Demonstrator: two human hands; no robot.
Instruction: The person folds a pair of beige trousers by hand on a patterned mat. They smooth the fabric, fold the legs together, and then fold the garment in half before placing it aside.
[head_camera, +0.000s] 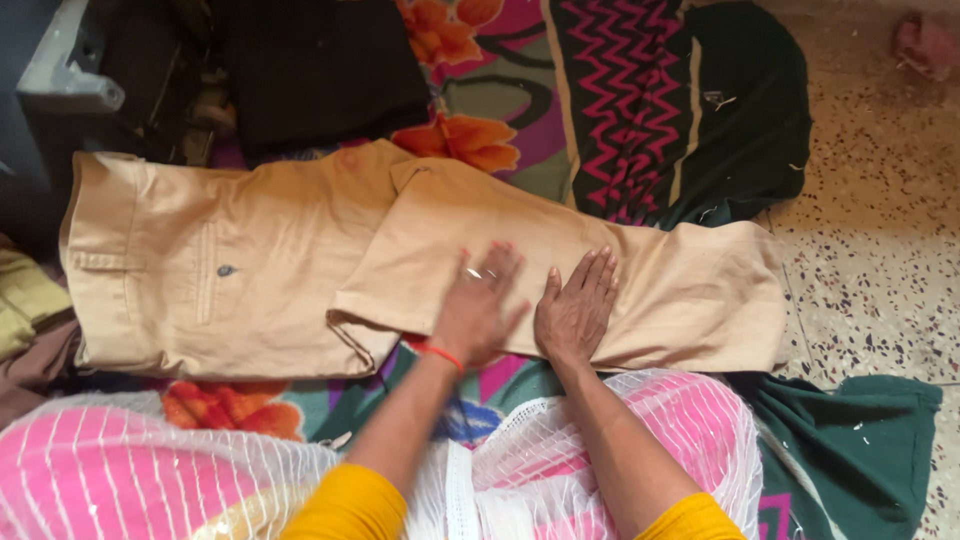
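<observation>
On folded beige trousers (300, 260), left hand (475, 310) and right hand (577, 308) flat, fingers spread, holding nothing; ring blurred.

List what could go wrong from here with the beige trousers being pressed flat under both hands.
1. The left hand and right hand press only the middle of the beige trousers, so the folded-over leg end could slip askew.
2. The trousers lie on a rumpled floral cloth; creases beneath might press through.
3. The far leg end reaches the speckled floor, where it may pick up dust.
</observation>
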